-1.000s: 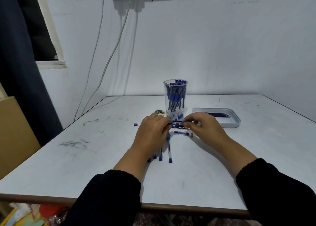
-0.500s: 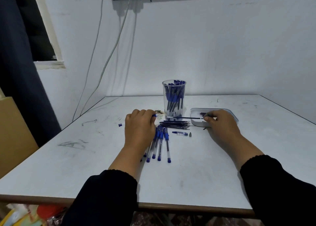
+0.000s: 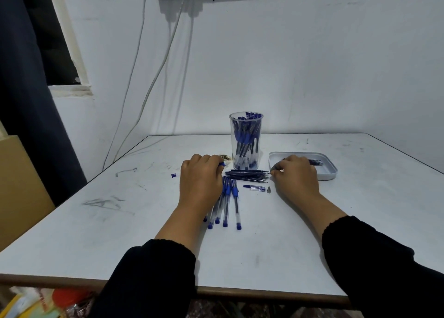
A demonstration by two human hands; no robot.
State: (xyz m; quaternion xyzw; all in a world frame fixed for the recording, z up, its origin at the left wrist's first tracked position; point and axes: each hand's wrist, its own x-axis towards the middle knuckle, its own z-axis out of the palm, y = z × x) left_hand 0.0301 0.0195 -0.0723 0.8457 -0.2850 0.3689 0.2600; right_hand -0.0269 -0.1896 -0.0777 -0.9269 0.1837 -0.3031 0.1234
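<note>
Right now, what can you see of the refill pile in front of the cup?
The refills are thin dark rods with fine tips at one end. They lie flat on the table in a loose bundle, crosswise, just before the cup. The right hand has its fingertips at their tip ends; whether it pinches one is unclear. The left hand, gripping a blue part, sits by their other ends.

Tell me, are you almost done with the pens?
Partly, it seems. Done: the cup is full, and pens lie in a row. In hand: the left hand holds a blue piece; the right hand pinches the refills. Left: that pile, more in the tray, and a loose barrel.
</note>
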